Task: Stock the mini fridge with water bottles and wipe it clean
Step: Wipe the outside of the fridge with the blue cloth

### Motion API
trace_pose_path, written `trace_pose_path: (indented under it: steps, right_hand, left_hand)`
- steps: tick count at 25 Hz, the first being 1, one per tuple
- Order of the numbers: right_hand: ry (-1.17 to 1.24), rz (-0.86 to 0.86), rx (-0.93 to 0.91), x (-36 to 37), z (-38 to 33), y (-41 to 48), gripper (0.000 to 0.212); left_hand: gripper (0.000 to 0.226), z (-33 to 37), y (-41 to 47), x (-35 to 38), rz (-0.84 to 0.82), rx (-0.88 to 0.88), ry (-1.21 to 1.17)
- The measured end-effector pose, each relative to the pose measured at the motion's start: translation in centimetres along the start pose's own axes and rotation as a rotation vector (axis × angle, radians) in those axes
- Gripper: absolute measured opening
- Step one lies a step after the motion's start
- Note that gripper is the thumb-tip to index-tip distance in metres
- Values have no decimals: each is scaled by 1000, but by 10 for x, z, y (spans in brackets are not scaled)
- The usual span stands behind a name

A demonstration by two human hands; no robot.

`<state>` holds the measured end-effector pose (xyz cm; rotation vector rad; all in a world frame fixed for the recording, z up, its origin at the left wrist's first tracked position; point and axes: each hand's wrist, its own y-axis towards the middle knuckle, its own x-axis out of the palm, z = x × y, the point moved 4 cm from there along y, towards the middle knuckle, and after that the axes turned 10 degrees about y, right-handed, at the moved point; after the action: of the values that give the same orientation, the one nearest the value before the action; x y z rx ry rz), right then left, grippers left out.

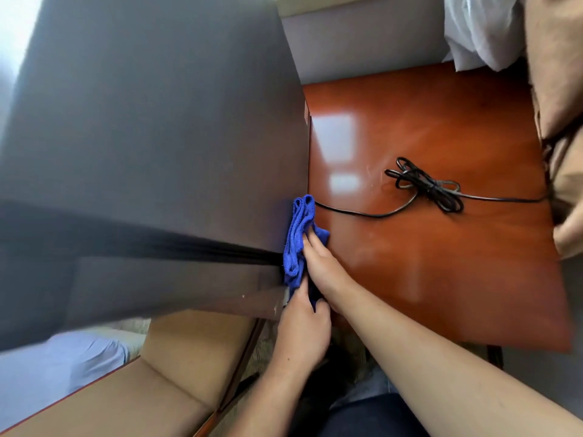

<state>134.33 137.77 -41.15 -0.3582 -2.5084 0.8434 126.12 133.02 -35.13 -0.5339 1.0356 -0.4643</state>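
I look down on the dark grey mini fridge (157,121), which fills the left of the view with its door shut. A folded blue cloth (298,234) lies flat against the fridge's right side, near the door seam. My right hand (325,269) presses the cloth onto that side with straight fingers. Just below it, at the door's corner, my left hand (301,329) has its fingers and thumb curled round the cloth's lower end. No water bottles are in view.
The fridge stands on a glossy reddish wooden table (441,263). A black power cable (432,186) with a bundled loop runs across it from the fridge to the right. Tan curtain (561,89) hangs at the right edge. A tan cushioned seat (189,357) sits below left.
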Motion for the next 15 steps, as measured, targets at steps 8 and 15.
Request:
trace_pose_path:
  steps: [8,15]
  right_hand:
    - [99,-2,-33,29,-17,-45,56]
    - [46,-22,-286,72,-106,-88,62]
  left_hand:
    - [53,-5,-37,-37,66,123,-79]
    - [46,40,-87,-110,219,324,-225]
